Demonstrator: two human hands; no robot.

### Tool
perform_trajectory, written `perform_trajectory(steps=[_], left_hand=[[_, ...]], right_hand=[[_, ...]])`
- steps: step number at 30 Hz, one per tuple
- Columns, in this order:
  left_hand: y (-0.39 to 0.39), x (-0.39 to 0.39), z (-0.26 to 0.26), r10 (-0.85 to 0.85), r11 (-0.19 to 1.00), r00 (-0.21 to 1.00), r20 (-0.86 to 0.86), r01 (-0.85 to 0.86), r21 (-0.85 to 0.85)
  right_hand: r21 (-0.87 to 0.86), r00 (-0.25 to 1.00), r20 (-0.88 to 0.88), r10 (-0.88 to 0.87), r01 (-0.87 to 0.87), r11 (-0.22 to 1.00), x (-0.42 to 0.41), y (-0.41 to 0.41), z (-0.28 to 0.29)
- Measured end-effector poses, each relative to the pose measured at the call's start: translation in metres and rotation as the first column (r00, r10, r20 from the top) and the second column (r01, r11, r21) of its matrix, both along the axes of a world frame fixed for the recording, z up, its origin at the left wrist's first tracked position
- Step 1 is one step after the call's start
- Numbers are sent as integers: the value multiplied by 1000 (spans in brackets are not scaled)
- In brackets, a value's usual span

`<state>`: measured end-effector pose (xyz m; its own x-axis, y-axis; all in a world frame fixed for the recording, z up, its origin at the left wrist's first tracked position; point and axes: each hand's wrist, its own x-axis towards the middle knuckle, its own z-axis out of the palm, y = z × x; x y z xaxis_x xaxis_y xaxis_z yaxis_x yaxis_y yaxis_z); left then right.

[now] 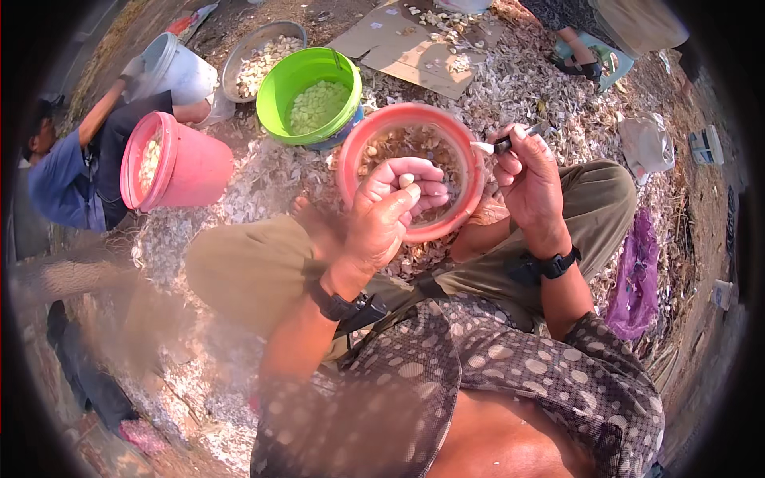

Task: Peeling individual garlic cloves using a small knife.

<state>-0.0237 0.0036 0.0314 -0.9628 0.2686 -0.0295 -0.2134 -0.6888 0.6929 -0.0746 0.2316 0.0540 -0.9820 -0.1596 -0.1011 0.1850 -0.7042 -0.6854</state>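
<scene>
My left hand is over the near left side of a red plastic basin, pinching a pale garlic clove between thumb and forefinger. Its other fingers are loosely curled. Over the basin's right rim, my right hand grips a small dark-handled knife. The bright, pale end of this tool points left; whether that is blade or a bit of skin I cannot tell. Inside the basin, unpeeled garlic cloves lie in brownish liquid, partly hidden behind my left hand.
Beyond the basin stands a green bucket of peeled cloves. A pink bucket and a metal bowl of cloves are leftward, near a seated person. Cardboard lies ahead. Garlic skins litter the ground; a purple bag lies right.
</scene>
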Motion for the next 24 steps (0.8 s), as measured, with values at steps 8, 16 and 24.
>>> perform_trajectory(steps=[8, 16, 24], left_hand=[[-69, -71, 13, 139, 863, 990, 25, -108, -494], [-140, -157, -68, 503, 513, 846, 180, -125, -849], [-65, -113, -237, -346, 86, 917, 199, 242, -966]], right_hand=[[380, 795, -256, -550, 606, 699, -35, 91, 38], [255, 756, -148, -637, 652, 714, -31, 119, 20], [289, 832, -74, -549, 545, 787, -18, 106, 43]])
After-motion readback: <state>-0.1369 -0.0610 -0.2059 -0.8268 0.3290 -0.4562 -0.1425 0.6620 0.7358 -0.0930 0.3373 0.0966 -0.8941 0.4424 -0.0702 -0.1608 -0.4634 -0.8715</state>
